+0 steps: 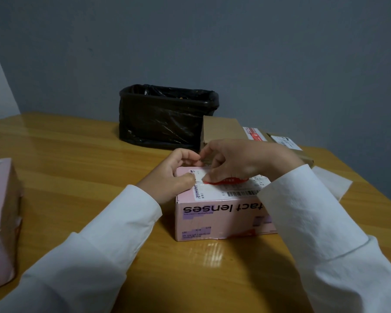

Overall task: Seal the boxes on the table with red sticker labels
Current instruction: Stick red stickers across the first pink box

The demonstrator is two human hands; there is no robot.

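Scene: A person in white sleeves works at a wooden surface (77,154), seen from above their hands.
Pink box: Sits directly under both hands (221,213), flaps closed, a white shipping label on top.
Red sticker: Lies across the box's top seam (231,181), partly hidden beneath the right hand; it looks partly stuck down.
Left hand: Curled over the box's top left corner (174,175), thumb pressing the lid, steadying it.
Right hand: Fingers bent down onto the sticker (239,161), apparently pressing or pinching its left end; which, I cannot tell.
Other boxes: A brown box (221,129) just beyond the hands and a pink one (0,211) far left; whether sealed is unclear.
Progress: This box seems nearly sealed; others likely remain.
Bin: Black-lined (167,114), beyond the hands.
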